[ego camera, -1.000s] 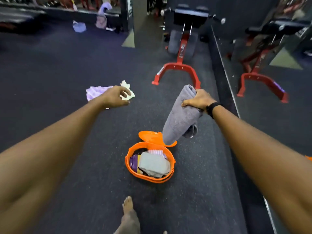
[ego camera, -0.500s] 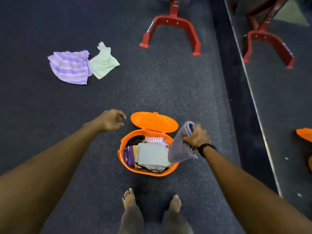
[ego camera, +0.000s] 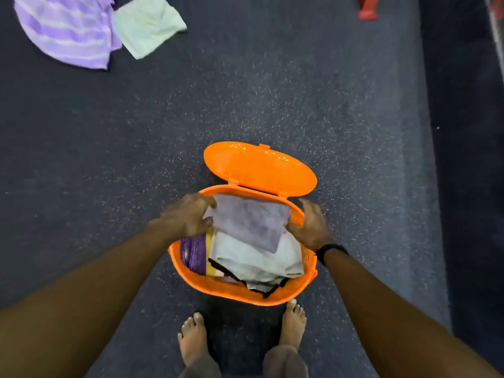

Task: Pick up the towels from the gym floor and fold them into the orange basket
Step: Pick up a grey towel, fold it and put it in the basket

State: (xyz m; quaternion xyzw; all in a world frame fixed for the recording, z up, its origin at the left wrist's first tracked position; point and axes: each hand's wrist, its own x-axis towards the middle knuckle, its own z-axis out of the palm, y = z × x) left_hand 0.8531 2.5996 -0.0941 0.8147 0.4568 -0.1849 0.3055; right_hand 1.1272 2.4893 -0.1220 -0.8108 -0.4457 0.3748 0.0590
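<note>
The orange basket (ego camera: 226,291) stands on the gym floor in front of my bare feet, its lid (ego camera: 259,166) hinged open at the far side. A folded grey towel (ego camera: 249,222) lies on top of the folded towels inside, over a pale one (ego camera: 253,259) and a purple one (ego camera: 193,253). My left hand (ego camera: 185,218) pinches the grey towel's left edge between thumb and fingers. My right hand (ego camera: 311,227) is at its right edge over the basket rim, fingers spread and thumb touching the cloth. A purple striped towel (ego camera: 65,31) and a pale green towel (ego camera: 148,25) lie on the floor at the far left.
A red machine foot (ego camera: 368,9) shows at the top right. A darker strip (ego camera: 469,159) runs along the right side of the floor. My feet (ego camera: 192,339) stand just behind the basket.
The view has tilted down and closed in on the basket. My right hand lowered the hanging grey towel onto the pile inside, and my left hand came over to its left edge.
</note>
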